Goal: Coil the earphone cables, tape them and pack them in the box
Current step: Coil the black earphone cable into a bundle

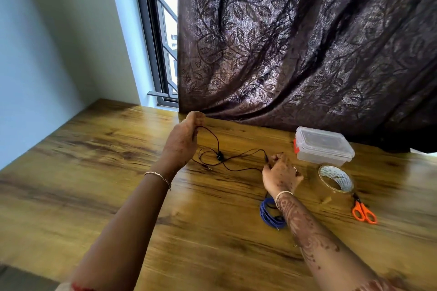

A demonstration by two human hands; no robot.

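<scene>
A thin black earphone cable lies spread loosely on the wooden table. My left hand is raised near the curtain and pinches one end of the cable. My right hand pinches the cable at its other side, near the table top. A coiled blue earphone cable lies under my right wrist. A clear plastic box with its lid on and an orange clasp stands at the right. In front of the box are a roll of clear tape and orange scissors.
A dark leaf-patterned curtain hangs along the table's far edge, brushing the top behind the box. A window and pale wall are at the left. Bare table top stretches to the left and the front.
</scene>
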